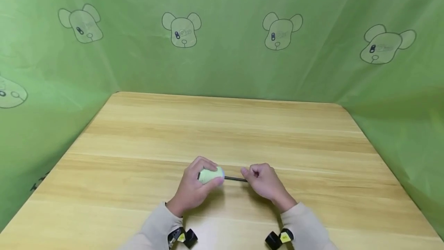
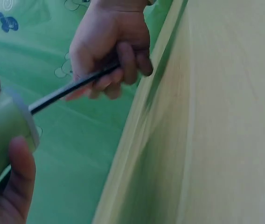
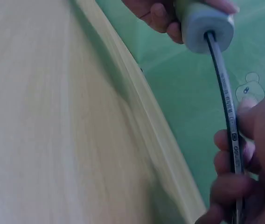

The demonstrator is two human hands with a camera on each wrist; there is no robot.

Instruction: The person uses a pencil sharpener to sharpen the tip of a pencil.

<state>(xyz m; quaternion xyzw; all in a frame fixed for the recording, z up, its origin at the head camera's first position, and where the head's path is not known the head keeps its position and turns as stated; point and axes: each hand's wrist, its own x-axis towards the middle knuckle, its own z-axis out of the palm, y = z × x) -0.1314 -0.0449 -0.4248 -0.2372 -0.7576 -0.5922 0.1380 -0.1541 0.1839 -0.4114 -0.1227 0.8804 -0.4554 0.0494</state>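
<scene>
My left hand (image 1: pixel 193 188) grips a light-green pencil sharpener (image 1: pixel 210 175), its fingers over the top and its thumb at the front. From the hole in the sharpener's pale end face sticks a dark pencil (image 1: pixel 235 179), whose inserted tip is hidden. My right hand (image 1: pixel 266 183) holds the other end of that pencil in curled fingers. Seen from the right wrist, the pencil (image 3: pixel 228 107) carries small white printing and a barcode along its side. Both hands are above the table near its front, with the pencil spanning the gap between them.
A wood-grain table (image 1: pixel 222 134) spreads out beneath the hands. Green cloth (image 1: pixel 229 72) printed with bear heads hangs behind it and on both sides. Black wrist devices with yellow labels sit at both sleeves (image 1: pixel 152 227).
</scene>
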